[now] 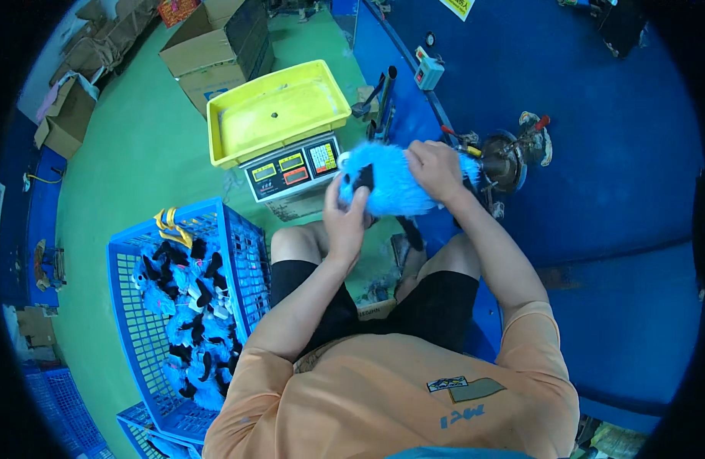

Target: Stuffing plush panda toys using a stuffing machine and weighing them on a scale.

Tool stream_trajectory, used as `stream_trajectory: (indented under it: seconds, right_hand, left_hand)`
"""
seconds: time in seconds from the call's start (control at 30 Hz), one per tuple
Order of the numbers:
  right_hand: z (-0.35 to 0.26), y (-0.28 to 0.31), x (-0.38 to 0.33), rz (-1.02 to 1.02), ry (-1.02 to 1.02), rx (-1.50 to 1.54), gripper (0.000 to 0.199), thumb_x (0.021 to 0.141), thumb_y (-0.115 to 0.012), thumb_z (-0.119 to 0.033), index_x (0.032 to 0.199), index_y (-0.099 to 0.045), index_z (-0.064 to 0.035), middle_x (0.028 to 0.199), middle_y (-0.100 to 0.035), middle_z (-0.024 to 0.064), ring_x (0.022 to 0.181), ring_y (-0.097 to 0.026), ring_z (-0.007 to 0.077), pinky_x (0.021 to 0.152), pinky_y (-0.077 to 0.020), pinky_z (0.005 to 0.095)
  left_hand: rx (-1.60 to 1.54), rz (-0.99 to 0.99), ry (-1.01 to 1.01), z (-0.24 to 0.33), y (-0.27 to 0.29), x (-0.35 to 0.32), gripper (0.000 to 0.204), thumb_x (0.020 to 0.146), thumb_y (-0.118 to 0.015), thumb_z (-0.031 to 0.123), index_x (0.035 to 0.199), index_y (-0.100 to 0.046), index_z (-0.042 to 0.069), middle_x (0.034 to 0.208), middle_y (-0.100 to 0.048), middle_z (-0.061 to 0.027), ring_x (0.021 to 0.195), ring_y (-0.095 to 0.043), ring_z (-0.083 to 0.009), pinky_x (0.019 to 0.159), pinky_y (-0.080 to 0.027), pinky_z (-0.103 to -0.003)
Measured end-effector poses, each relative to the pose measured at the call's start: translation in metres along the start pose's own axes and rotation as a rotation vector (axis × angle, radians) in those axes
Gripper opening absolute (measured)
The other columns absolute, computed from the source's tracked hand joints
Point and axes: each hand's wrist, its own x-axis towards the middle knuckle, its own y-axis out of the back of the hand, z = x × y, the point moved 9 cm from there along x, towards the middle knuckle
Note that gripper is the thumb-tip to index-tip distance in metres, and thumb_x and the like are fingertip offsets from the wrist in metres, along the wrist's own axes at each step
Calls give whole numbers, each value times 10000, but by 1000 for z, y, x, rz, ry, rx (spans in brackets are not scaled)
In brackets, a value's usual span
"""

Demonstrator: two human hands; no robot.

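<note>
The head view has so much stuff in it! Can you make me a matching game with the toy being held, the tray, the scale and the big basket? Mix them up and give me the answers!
Things:
1. Toy
2. Tray
3. Scale
4. Basket

Clues:
A. has little screens and keys
B. has holes in its sides and lots of blue and black furry things inside
C. furry and held up
D. yellow and shallow

Right pairs: 1-C, 2-D, 3-A, 4-B
</note>
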Motion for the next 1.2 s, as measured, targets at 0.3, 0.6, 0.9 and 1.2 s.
stream_trajectory:
  seconds: [0.3,0.6,0.9,1.2]
  right_hand:
    - [6,2,5,-87,42,-5,254,916,-627,-273,746,-579,-91,648,-621,100,587,-593,334,552,-446,459]
    - [-37,-4,14,-84,11,64,266,917,-637,-279,740,-580,-90,632,-632,113,550,-598,357,516,-454,464]
    - [-63,-20,21,-104,-2,89,285,936,-619,-282,741,-571,-79,625,-641,124,531,-602,382,512,-467,476]
    - [-77,-32,23,-239,-6,136,258,981,-561,-282,843,-583,-65,730,-664,130,599,-612,373,570,-475,467]
  left_hand:
    - [-190,-65,115,-21,-4,0,532,971,-651,122,1446,-418,69,1061,-629,-108,825,-601,-138,716,-534,-256]
    - [-190,32,40,-7,34,0,509,983,-651,167,1442,-440,107,1103,-627,-86,820,-586,-122,687,-513,-231]
    - [-319,163,10,-7,52,-14,553,950,-659,123,1449,-427,76,1210,-620,-130,942,-608,-155,799,-529,-279]
    - [-315,56,117,-73,26,-11,557,934,-676,153,1422,-424,57,1160,-625,-108,959,-594,-176,824,-495,-282]
